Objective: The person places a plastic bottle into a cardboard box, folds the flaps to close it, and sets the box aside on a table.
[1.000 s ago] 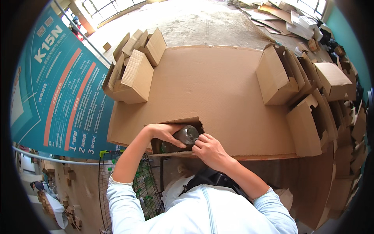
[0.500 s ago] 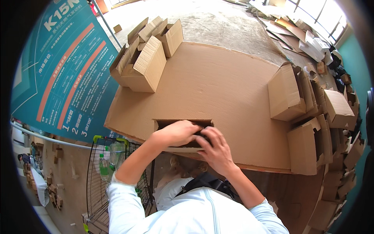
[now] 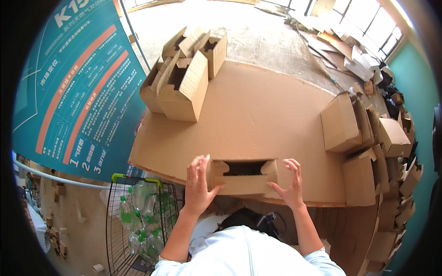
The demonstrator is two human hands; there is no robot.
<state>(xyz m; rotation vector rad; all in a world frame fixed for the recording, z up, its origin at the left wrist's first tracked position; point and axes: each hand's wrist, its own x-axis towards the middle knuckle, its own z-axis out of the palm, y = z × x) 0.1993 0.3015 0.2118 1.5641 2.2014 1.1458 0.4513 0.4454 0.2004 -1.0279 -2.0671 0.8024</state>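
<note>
A small brown cardboard box (image 3: 245,185) sits at the near edge of the cardboard-covered table, its dark opening facing up. Flaps with notched edges stand at its two ends, and what lies inside is too dark to make out. At the box's left end is my left hand (image 3: 198,185), open, fingers stretched out and thumb by the near left corner. My right hand (image 3: 290,187) is spread open at the right end, its thumb touching the near right corner while the fingers stand apart from the box. Neither hand wraps round it.
Several open cardboard boxes (image 3: 186,94) stand at the table's far left. More open boxes (image 3: 340,122) line its right side. Left of the table are a wire cart (image 3: 113,221) holding plastic bottles (image 3: 142,216) and a teal printed banner (image 3: 87,92). Cardboard scraps (image 3: 331,43) lie beyond.
Both hands have come out of the box's opening and moved apart, one to each end. The end flaps now show beside the opening. The view has also shifted slightly.
</note>
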